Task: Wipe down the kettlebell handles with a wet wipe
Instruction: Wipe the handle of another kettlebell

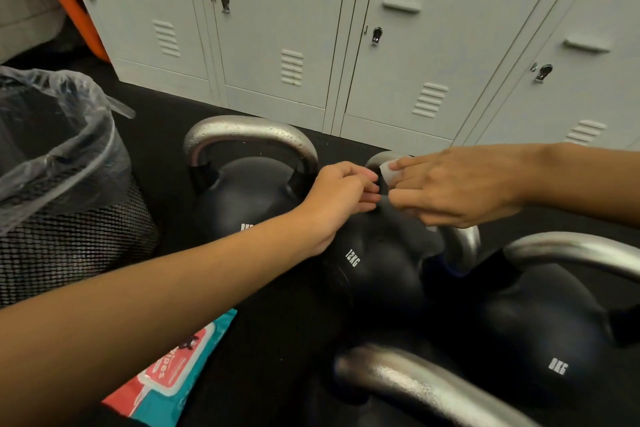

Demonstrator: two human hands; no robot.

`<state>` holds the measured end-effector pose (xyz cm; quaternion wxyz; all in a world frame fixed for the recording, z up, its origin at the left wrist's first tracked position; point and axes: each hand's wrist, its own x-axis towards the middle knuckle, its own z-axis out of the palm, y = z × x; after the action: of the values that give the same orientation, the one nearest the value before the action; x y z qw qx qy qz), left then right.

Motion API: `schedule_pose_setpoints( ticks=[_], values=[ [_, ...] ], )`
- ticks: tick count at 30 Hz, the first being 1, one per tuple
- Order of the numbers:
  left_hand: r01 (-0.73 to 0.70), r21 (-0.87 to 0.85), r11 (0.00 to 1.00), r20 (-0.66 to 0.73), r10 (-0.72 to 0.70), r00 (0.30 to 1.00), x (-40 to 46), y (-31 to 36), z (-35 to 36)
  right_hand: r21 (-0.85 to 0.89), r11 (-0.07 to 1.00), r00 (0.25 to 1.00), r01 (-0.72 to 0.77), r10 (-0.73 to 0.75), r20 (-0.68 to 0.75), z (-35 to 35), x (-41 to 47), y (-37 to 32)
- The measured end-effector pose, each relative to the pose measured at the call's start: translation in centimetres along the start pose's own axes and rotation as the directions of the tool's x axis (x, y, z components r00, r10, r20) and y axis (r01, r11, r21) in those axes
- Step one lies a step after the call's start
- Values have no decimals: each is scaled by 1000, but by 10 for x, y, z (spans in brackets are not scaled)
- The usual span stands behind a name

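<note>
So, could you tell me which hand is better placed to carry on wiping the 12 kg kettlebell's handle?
The right hand. It already holds the wipe against the handle of that kettlebell. The left hand is curled beside it, apparently holding no wipe.

The kettlebell handles (pixel 249 130) are looking like shiny silver metal with small bumps. The kettlebell bodies (pixel 377 274) are looking dark and dull. The bin (pixel 69 253) is showing black mesh with a thin, clear, crinkly plastic bag (pixel 55 135). The wipes pack (pixel 176 371) is shining like plastic. The lockers (pixel 277 28) are looking smooth, painted metal.
</note>
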<state>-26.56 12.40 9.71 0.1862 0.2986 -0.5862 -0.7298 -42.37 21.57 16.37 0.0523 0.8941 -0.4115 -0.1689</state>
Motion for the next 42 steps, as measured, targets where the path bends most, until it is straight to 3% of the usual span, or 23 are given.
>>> schedule_pose_setpoints(
  ticks=[3, 7, 10, 15, 19, 24, 32, 34, 38, 42],
  values=[
    [28, -116, 993, 34, -24, 999, -8, 9, 8, 100, 992, 996, -79, 82, -27, 0, -10, -5],
    [52, -203, 978, 53, -42, 998, -17, 21, 19, 227, 954, 956, -194, 235, -174, 6, -16, -14],
    [82, -254, 964, 36, -75, 997, -22, 23, 25, 372, 887, 875, -275, 391, -286, 5, -16, -19],
    [70, -301, 951, -15, -78, 997, -24, 21, 42, 649, 672, 730, -356, 634, -255, 8, -17, -30],
    [42, -178, 983, -151, -70, 986, -15, 6, 62, 754, 547, 589, -364, 762, -269, 13, -16, -42],
    [66, -52, 996, -202, -75, 976, -10, 1, 76, 794, 485, 506, -365, 820, -268, 15, -11, -55],
    [-67, 196, 978, -160, 99, 982, -23, -7, 72, 824, 439, 459, -359, 851, -253, 16, -10, -57],
    [-44, 132, 990, -227, 73, 971, -17, -7, 68, 827, 432, 450, -361, 857, -252, 17, -9, -56],
    [-27, -177, 984, -320, -32, 947, -8, -7, 61, 836, 424, 441, -347, 861, -253, 17, -9, -57],
    [-71, -179, 981, -330, 8, 944, -7, -10, 54, 834, 430, 438, -345, 860, -262, 18, -8, -58]
  ],
)
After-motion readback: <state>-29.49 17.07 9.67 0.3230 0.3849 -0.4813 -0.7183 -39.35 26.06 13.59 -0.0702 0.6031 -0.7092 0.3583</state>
